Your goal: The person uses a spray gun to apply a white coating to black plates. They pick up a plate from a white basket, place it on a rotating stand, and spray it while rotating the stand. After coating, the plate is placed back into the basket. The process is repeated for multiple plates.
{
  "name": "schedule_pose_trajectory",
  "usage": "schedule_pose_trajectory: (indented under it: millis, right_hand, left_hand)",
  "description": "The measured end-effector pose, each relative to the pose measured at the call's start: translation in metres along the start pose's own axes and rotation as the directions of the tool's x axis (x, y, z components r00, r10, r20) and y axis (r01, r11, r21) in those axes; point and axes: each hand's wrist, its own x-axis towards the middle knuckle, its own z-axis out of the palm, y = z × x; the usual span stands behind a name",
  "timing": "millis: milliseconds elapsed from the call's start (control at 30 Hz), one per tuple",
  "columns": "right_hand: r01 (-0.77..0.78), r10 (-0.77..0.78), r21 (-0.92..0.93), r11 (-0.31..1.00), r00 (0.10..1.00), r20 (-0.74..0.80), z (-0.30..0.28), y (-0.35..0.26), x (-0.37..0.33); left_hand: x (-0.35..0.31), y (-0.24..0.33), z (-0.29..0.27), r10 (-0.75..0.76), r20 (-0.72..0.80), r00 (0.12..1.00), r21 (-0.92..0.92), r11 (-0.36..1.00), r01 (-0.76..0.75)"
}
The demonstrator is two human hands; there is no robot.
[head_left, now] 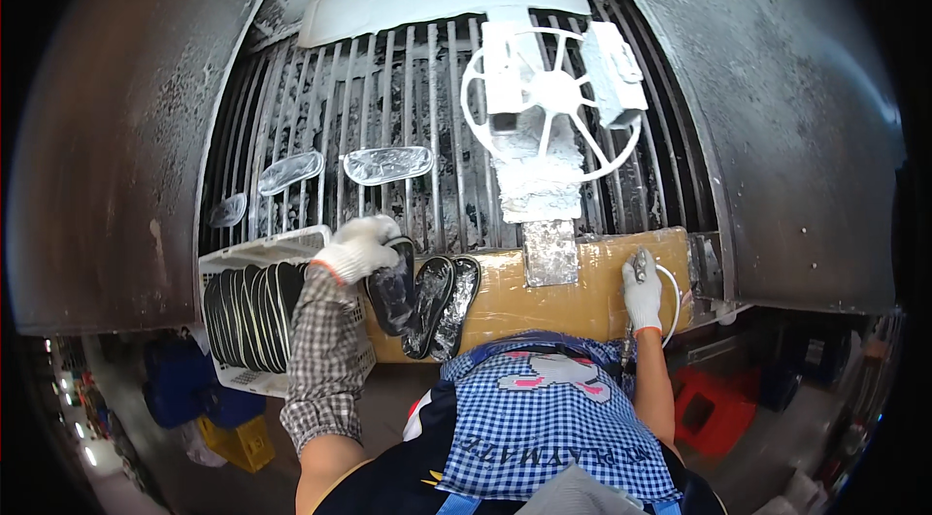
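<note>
A white knitted glove covers my left hand (361,248), whose fingers are closed on the top end of a dark shoe sole (391,292). This sole stands tilted above the near board. Just right of it lie two more dark soles, a left one (428,306) and a right one (457,306), with pale rims and glossy patches. My right hand (642,294), also gloved, is wrapped round a slim metal spray gun (640,265) with a white hose (673,297) curving beside it. Left of my left forearm, a white plastic basket (218,267) holds a row of upright soles (254,316).
A tape-covered board (505,306) runs along the near edge. Beyond are metal slats (388,98) with clear foot-shaped pieces (388,165), and a white-coated spoked wheel (555,93) on a stand. Metal walls (126,146) flank both sides. A red stool (714,408) stands lower right.
</note>
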Motion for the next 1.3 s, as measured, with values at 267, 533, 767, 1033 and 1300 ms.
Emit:
schedule_pose_trajectory:
  millis: [267, 533, 767, 1033, 1300]
  right_hand:
    - [-0.026, 0.024, -0.094, 0.995, 1.000, -0.015, -0.009, -0.035, -0.015]
    - [-0.011, 0.011, -0.005, 1.000, 1.000, -0.014, -0.016, -0.031, -0.017]
    - [0.050, -0.089, 0.203, 0.978, 0.978, 0.189, -0.028, -0.083, -0.046]
    - [0.109, -0.129, 0.068, 0.992, 0.871, 0.475, -0.012, -0.122, -0.056]
    - [0.343, -0.323, 0.042, 0.939, 0.829, 0.456, 0.023, -0.113, -0.049]
  left_hand:
    - [-0.006, 0.030, 0.021, 0.201, -0.531, 0.823, -0.616, 0.575, -0.538]
    - [0.023, 0.106, 0.118, 0.174, -0.708, 0.684, -0.430, 0.662, -0.614]
    - [0.032, 0.121, 0.147, 0.408, -0.802, 0.436, -0.077, 0.653, -0.753]
    - [0.039, 0.115, 0.154, 0.502, -0.786, 0.362, 0.057, 0.641, -0.765]
    - [0.037, 0.115, 0.156, 0.516, -0.764, 0.387, 0.059, 0.654, -0.754]
